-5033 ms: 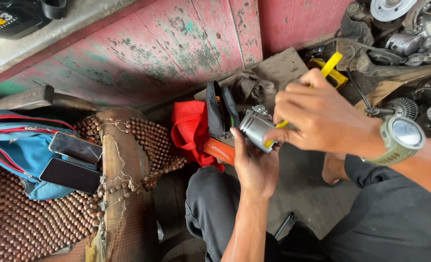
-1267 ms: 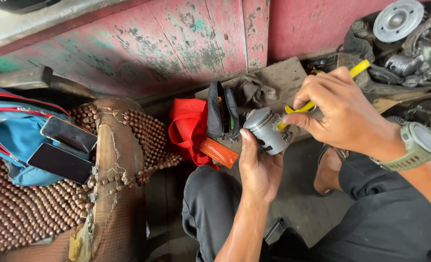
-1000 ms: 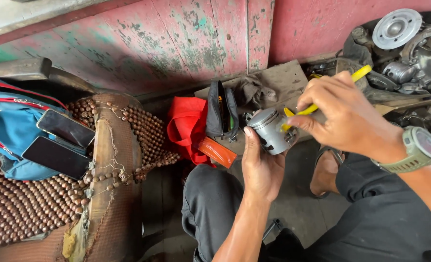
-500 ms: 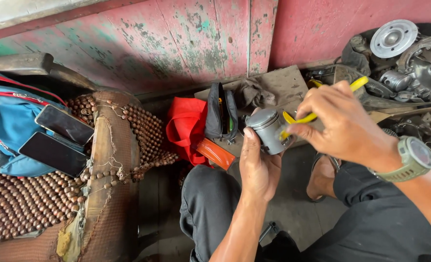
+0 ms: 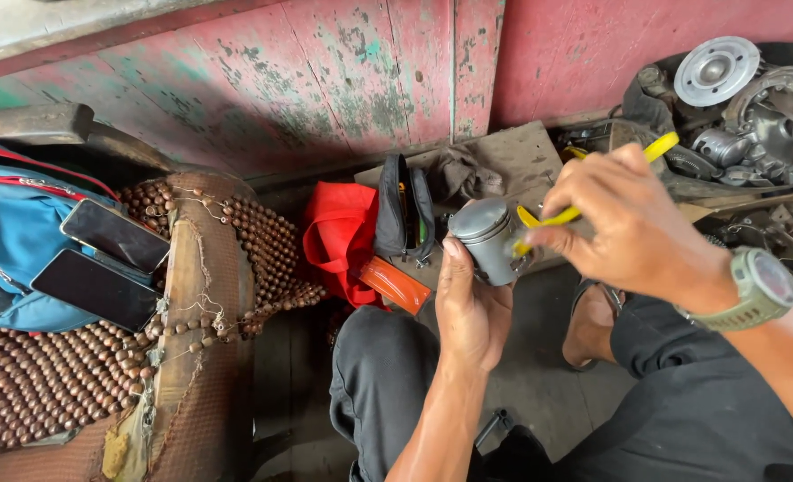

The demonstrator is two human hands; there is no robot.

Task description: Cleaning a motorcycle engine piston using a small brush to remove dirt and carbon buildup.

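Left hand (image 5: 471, 308) cupped upward, grip closed; right hand (image 5: 624, 228) fisted above

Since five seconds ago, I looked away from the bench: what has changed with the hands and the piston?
The right hand lifted slightly with the yellow-handled tool, its tip staying at the grey piston. The left hand kept gripping the piston from below. The red cloth, blue bag and two phones lay unmoved; the view shifted a little.

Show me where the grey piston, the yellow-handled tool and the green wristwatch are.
grey piston (image 5: 484, 234): head view, on its side wall under the crown.
yellow-handled tool (image 5: 660, 146): head view, on the handle end above the right hand.
green wristwatch (image 5: 772, 278): head view, on its face.
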